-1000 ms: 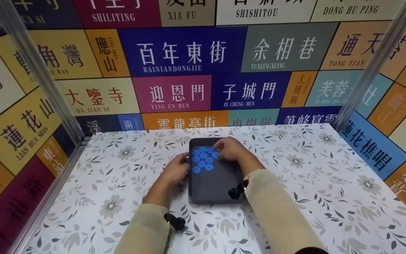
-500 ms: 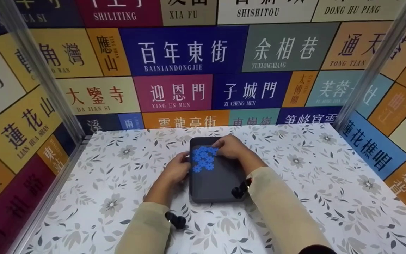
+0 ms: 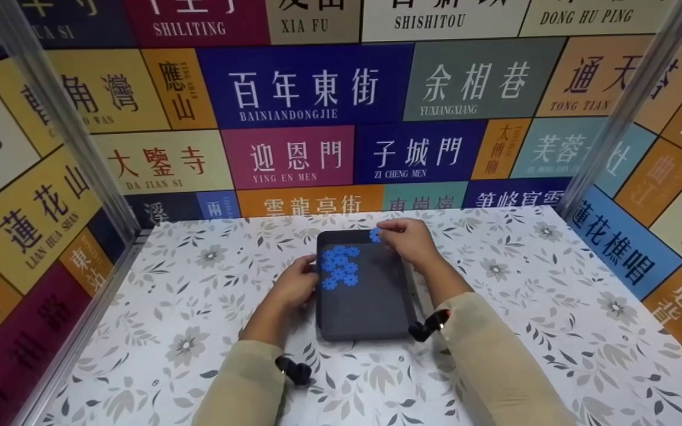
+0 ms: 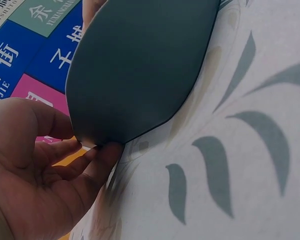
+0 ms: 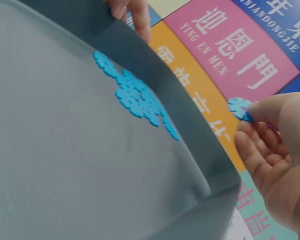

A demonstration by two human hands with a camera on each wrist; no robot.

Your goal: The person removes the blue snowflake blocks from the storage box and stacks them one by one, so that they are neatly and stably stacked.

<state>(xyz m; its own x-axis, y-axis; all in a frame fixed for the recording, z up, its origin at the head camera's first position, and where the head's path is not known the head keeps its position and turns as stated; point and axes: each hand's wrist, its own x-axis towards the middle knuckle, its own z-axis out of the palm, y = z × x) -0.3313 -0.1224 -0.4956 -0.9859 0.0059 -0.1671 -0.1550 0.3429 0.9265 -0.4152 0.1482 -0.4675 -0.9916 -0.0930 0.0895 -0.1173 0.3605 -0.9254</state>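
Observation:
A shallow dark grey tray [image 3: 364,316] lies on the table, and my left hand [image 3: 295,285] grips its left wall. In the left wrist view, the thumb and fingers [image 4: 106,157] meet at the tray's edge [image 4: 140,75]. Inside, several blue snowflake-shaped plastic discs [image 3: 340,275] lie clustered against the left wall in the far half. My right hand [image 3: 411,241] is above the far right corner, pinching one blue snowflake disc [image 3: 375,235] between thumb and fingers. The right wrist view shows that disc [image 5: 238,108] raised beyond the rim, apart from the others.
A white tablecloth [image 3: 512,343] with grey leaves and flowers covers the table. Panels with printed street names [image 3: 305,83] stand behind and at both sides. Clear upright posts [image 3: 610,133] mark the back corners. Small black cameras [image 3: 430,325] sit on both wrists.
The right hand has picked one blue snowflake disc from the cluster and moved it up and right to the tray's far right corner. The left hand has stayed at the tray's left wall.

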